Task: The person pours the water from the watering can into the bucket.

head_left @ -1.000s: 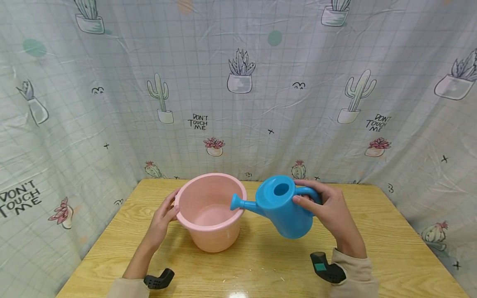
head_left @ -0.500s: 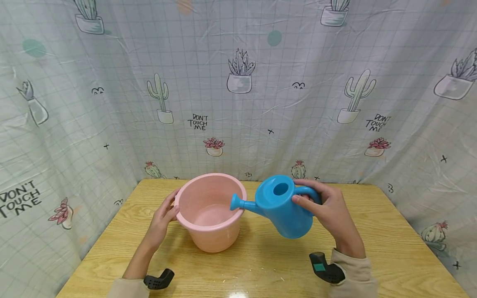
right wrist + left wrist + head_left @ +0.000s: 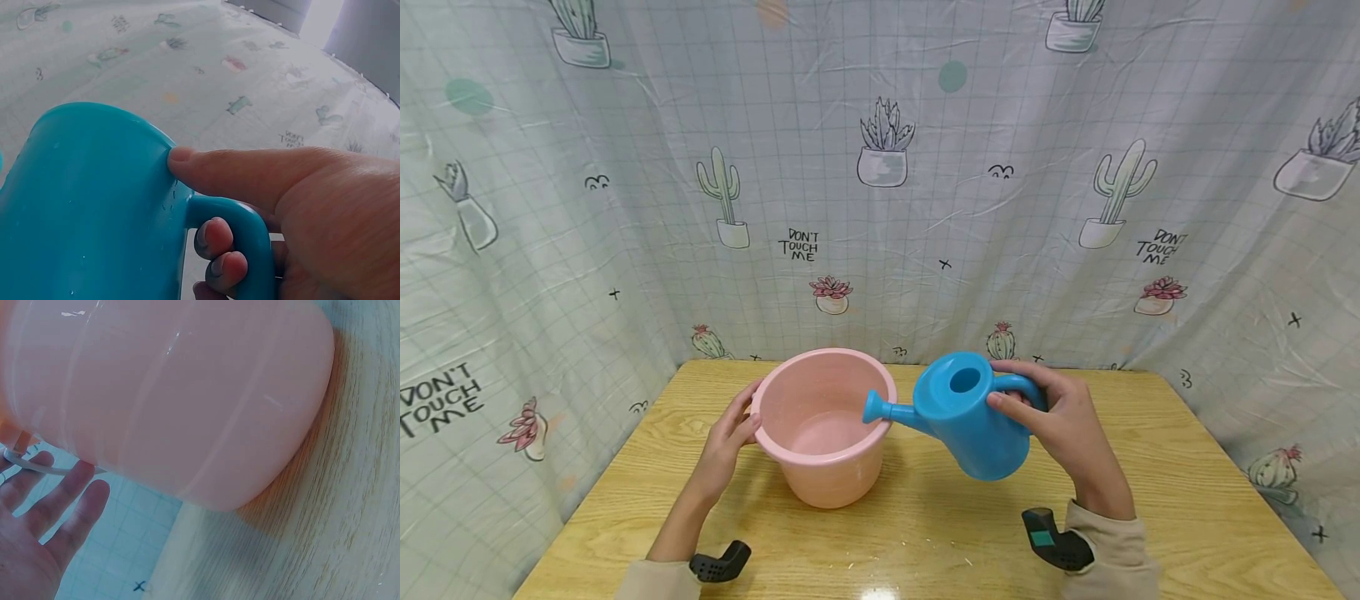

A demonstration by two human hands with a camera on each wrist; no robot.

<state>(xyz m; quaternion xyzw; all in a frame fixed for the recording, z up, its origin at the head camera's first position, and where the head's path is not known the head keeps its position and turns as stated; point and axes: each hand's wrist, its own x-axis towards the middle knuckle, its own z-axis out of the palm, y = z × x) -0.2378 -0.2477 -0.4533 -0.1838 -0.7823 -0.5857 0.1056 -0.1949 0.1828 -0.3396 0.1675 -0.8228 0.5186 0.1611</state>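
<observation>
A pink plastic bucket (image 3: 831, 479) stands on the wooden table, its inside showing from above. My left hand (image 3: 726, 442) holds it at the left side of the rim; in the left wrist view the fingers (image 3: 65, 506) lie against its outer wall by a thin pale handle (image 3: 40, 467). My right hand (image 3: 1060, 417) grips a blue watering can (image 3: 981, 442) by its handle, thumb against the body, fingers curled through the loop in the right wrist view. The can tilts left, and its spout head (image 3: 874, 407) sits over the bucket's right rim. Droplets cling to the can.
The wooden table (image 3: 1172, 483) has a few small wet-looking specks near its front. A curtain (image 3: 955, 208) printed with cacti hangs behind and at both sides. Black devices (image 3: 721, 563) are strapped at both wrists.
</observation>
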